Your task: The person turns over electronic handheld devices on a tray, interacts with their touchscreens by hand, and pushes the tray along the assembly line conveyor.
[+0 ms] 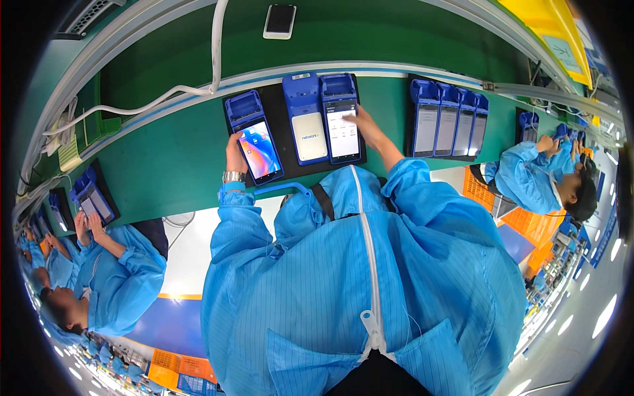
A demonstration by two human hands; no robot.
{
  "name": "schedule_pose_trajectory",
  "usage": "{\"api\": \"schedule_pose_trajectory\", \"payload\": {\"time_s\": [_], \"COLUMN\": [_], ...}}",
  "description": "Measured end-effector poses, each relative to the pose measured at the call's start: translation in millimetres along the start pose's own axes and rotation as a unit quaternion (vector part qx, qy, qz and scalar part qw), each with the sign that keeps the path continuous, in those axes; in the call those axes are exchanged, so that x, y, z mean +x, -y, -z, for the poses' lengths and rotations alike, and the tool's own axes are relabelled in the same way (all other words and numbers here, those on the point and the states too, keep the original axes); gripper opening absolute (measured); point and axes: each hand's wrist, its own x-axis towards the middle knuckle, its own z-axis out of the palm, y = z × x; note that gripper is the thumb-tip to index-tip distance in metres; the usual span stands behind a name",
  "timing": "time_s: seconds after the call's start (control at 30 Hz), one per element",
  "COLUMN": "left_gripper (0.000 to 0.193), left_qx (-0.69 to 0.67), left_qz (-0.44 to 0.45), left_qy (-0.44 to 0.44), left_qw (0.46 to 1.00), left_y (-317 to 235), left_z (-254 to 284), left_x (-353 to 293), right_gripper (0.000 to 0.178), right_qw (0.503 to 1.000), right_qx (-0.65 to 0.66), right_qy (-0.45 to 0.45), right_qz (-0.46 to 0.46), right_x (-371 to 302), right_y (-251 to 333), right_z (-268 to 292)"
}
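So from where I'm standing: the left terminal (254,142) lies on the green worktop (165,162), blue head toward the far edge, lit screen toward the near one. Left hand (235,155) has it gripped along its left side, though I can't see how far the fingers wrap under. Right hand (371,134) isn't grasping anything I can make out — fingers are out over the screen of the right terminal (343,146), too blurry to tell if a tip is touching. Middle terminal (308,132) is face down right beside that one, both on a black mat (274,105) up by the far edge. Row of four more (447,129) off toward the worktop's right end.

Handling-wise, I'd guess hard plastic: stiff, light enough for one hand, probably a bit top-heavy at that chunky head. The glass is likely slick and the fragile bit, so take it by the long sides — don't squeeze the screen or pull on the head, that cover might flip open.
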Motion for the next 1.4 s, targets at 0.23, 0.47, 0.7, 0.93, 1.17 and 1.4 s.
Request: {"api": "schedule_pose_trajectory", "payload": {"time_s": [0.23, 0.47, 0.7, 0.93, 1.17, 1.4], "left_gripper": [0.021, 0.024, 0.065, 0.092, 0.083, 0.084], "left_qx": [0.006, 0.245, 0.605, 0.719, 0.652, 0.639], "left_qz": [-0.007, -0.205, -0.430, -0.353, -0.350, -0.318], "left_qy": [-0.009, -0.043, -0.056, -0.114, -0.243, -0.189], "left_qw": [1.000, 0.947, 0.667, 0.588, 0.627, 0.674], "left_y": [4, -5, 66, 104, 101, 85], "left_z": [4, -11, -109, -136, -149, -137], "left_x": [2, -15, -39, -23, -10, -13], "right_gripper": [0.054, 0.044, 0.037, 0.036, 0.031, 0.028], "right_qw": [0.963, 0.978, 0.988, 0.985, 0.985, 0.992], "right_qx": [-0.263, -0.173, 0.027, 0.078, 0.098, 0.046], "right_qy": [-0.017, -0.083, -0.150, -0.150, -0.130, -0.105], "right_qz": [0.056, 0.078, 0.022, 0.028, 0.052, 0.043], "right_x": [-10, -7, -7, 3, -3, -11], "right_y": [8, -7, -18, -29, -11, -5], "right_z": [-7, -4, -5, 3, 0, 12]}}
